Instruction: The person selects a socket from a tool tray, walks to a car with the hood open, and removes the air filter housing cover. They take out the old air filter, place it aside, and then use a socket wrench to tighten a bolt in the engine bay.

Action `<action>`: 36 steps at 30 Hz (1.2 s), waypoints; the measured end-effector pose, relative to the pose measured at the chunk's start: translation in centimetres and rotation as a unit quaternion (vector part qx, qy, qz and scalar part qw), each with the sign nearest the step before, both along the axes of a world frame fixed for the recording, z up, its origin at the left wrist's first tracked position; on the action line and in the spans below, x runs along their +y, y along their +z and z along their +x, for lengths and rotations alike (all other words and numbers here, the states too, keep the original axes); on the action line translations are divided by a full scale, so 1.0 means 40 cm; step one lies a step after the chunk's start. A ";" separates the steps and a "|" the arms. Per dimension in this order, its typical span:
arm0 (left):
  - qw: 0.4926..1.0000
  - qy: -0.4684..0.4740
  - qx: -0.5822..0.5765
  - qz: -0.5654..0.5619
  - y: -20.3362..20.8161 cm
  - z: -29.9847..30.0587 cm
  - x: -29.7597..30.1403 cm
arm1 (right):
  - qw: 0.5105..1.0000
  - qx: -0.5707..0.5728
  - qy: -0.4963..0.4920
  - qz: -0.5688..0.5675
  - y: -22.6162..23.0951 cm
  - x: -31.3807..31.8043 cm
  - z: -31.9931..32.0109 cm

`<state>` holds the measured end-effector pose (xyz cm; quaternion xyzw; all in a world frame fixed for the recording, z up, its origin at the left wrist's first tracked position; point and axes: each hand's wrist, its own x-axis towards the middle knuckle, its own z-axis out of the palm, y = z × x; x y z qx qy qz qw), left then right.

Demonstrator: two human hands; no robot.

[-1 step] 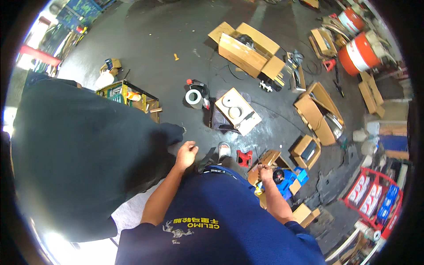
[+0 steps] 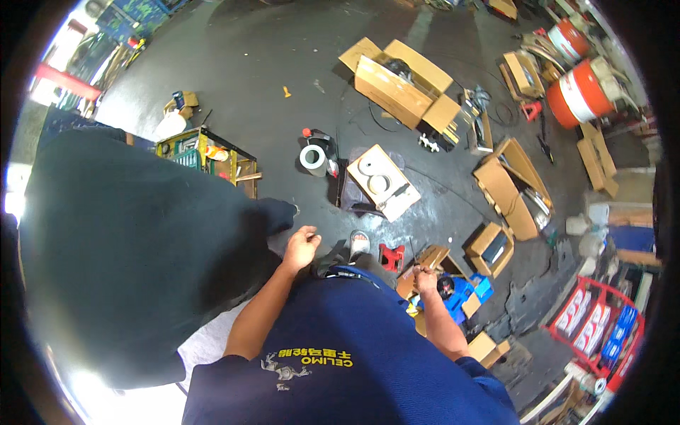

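My left hand [image 2: 302, 248] hangs in front of my body with its fingers loosely bent and apart from the thumb. Nothing shows in it. It is nearest to a large dark cloth-like shape [image 2: 142, 255] that fills the left side. To the right, the fingers of my right hand [image 2: 426, 279] are closed. A thin dark line shows by the fingertips, but what they hold is too small to make out. Below that hand, a blue case [image 2: 462, 292] and an opened cardboard box [image 2: 433, 256] lie on the floor. A red stand [image 2: 391, 258] is between my foot and the right hand.
Ahead on the floor, a light board [image 2: 383, 183] carries round rings, beside a pale cylinder [image 2: 312, 159]. Open cardboard boxes [image 2: 397, 91] stand farther off and right. A yellow-framed tool cart [image 2: 241, 154] is at left, red-white drums [image 2: 579, 94] and a red rack [image 2: 582, 320] at right.
The view has shifted a little, so the floor things sit slightly lower. Both hands keep nearly the same place and pose.
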<state>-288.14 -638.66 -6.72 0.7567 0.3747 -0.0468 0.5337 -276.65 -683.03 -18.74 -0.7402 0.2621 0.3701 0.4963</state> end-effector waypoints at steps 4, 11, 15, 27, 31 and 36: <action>0.998 -0.030 0.046 0.035 0.065 0.093 0.016 | 1.000 0.028 0.007 -0.006 0.006 0.030 0.043; 0.994 0.024 0.084 0.072 0.024 0.126 0.144 | 0.707 -0.396 0.576 -0.105 -0.097 -0.072 -0.017; 0.987 0.048 0.121 0.098 -0.034 0.124 0.260 | 0.856 -0.144 0.488 -0.089 -0.088 -0.018 0.023; 0.986 0.027 0.150 0.071 -0.199 0.241 0.770 | 0.893 0.000 0.437 -0.108 -0.014 0.628 0.298; 0.992 0.016 0.119 0.048 -0.138 0.278 0.988 | 0.723 -0.133 0.673 -0.087 0.049 0.834 0.424; 0.986 0.111 0.101 0.067 -0.074 0.284 1.253 | 0.574 -0.299 0.762 -0.031 0.099 1.124 0.582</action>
